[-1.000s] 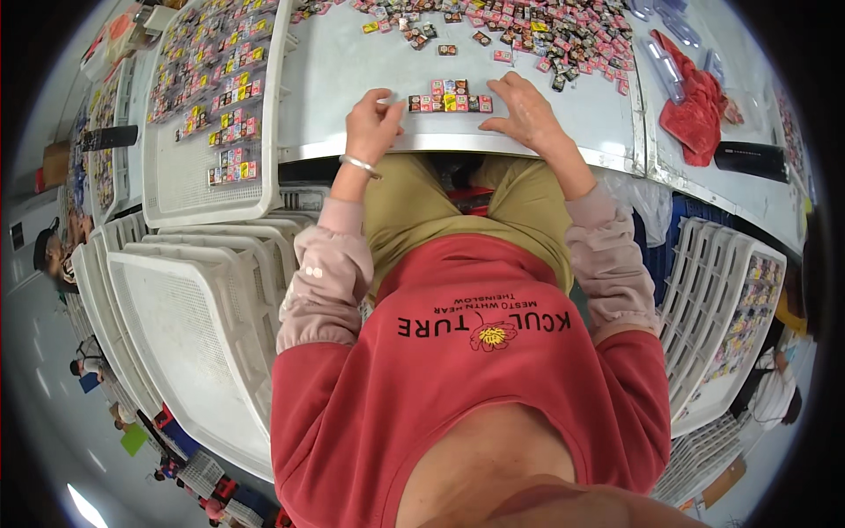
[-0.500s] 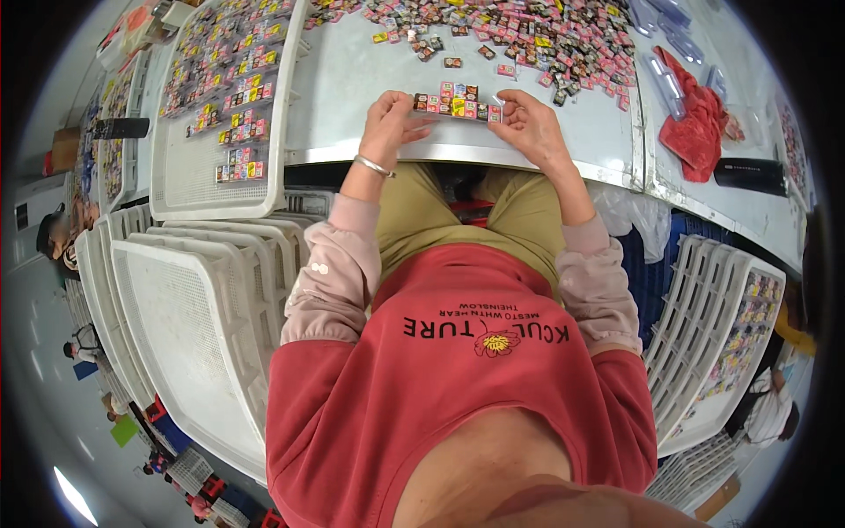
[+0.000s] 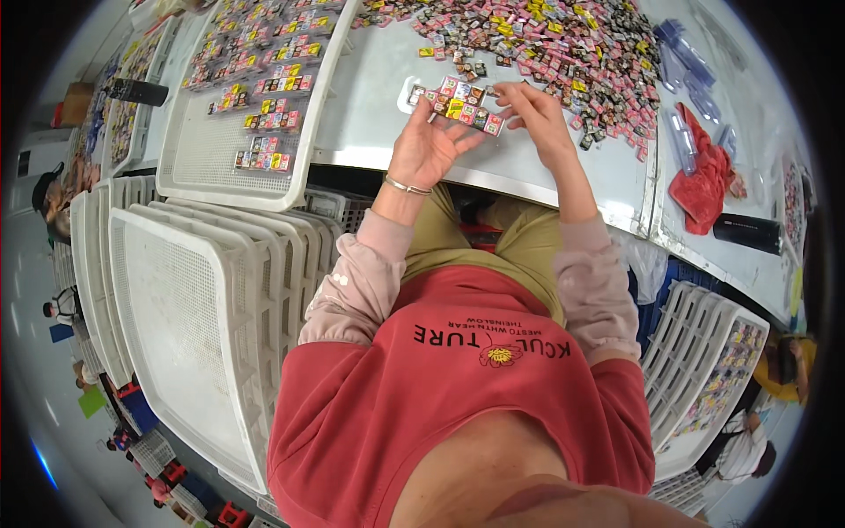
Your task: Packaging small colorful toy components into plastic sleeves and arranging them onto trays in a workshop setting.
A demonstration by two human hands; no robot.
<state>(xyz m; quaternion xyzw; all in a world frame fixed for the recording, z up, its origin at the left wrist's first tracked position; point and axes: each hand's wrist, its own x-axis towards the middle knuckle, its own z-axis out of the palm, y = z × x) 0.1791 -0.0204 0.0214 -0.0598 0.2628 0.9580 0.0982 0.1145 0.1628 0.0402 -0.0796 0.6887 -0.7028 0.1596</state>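
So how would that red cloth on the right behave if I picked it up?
The red cloth would probably hang floppy, judging by its loose folds. It likely won't roll, lying crumpled. Lifting might shift the clear plastic piece against it.

- Left arm (image 3: 356, 295) reaches forward and slants inward, elbow bent.
- Left hand (image 3: 424, 154): palm up, thumb raised over the fingers, which stretch rightward in a grip.
- Right arm (image 3: 597, 290) also reaches forward, forearm angled slightly inward.
- Right hand (image 3: 541, 121): fingers bent, pointing left toward the left hand's fingertips, the two hands near each other.
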